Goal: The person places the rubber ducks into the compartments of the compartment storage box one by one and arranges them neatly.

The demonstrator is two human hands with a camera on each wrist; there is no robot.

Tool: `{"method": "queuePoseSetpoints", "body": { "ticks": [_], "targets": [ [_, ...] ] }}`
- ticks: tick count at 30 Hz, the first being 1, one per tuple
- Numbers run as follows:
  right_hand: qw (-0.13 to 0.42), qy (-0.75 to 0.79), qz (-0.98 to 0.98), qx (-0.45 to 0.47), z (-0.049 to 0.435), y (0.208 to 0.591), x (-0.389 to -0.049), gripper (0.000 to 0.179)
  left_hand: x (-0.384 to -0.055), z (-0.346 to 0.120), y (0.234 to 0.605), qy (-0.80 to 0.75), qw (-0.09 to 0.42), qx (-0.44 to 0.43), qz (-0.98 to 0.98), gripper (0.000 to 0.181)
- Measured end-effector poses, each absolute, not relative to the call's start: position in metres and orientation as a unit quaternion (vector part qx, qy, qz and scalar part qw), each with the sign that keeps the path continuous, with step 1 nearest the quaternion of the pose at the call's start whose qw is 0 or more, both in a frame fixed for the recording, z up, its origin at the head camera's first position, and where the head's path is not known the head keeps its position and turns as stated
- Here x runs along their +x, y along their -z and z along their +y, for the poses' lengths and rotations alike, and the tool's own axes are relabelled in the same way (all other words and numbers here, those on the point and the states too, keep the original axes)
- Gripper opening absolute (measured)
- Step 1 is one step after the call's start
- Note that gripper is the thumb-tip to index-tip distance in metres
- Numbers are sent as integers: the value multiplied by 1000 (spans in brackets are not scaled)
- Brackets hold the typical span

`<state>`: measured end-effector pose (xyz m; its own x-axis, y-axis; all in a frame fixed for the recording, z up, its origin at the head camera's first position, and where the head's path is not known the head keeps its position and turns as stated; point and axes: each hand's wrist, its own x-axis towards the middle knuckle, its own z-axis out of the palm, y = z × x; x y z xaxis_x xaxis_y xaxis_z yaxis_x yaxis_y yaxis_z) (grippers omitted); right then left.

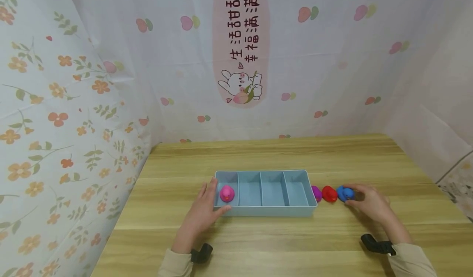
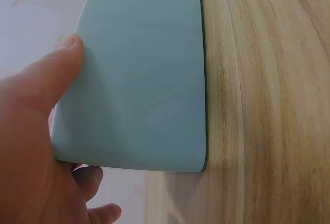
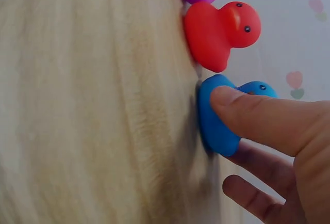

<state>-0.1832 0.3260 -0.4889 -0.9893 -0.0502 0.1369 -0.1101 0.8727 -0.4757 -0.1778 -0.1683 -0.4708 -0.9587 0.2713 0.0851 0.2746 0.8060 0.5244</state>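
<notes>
A long light-blue divided box (image 1: 266, 211) lies on the table with a row of compartments, and a pink rubber duck (image 1: 227, 193) sits in the leftmost one. My left hand (image 1: 201, 209) holds the box at its left end, the thumb (image 2: 67, 64) against the front wall and the other fingers around the end. To the right of the box, a purple duck (image 1: 316, 193), a red duck (image 1: 329, 194) and a blue duck (image 1: 345, 193) stand in a row. My right hand (image 1: 371, 203) pinches the blue duck between thumb and fingers; in the right wrist view, the thumb covers part of its side.
The wood-grain table (image 1: 266, 244) reaches back to a printed cloth backdrop (image 1: 314, 84). A flowered cloth (image 1: 66, 145) hangs along the left side. Black straps with curved mounts (image 1: 377, 244) sit on both wrists.
</notes>
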Motion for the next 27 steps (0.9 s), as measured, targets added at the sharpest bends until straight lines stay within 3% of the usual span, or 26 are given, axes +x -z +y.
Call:
{"method": "queuePoseSetpoints", "body": {
  "ticks": [10,27],
  "targets": [
    [84,-256,-963,17,324,488,-181,44,-177,-168,471,278,0,-139,-950,96],
    [88,-257,-962,37,297,449,-189,47,-177,-169,471,281,-6,-134,-950,96]
  ]
}}
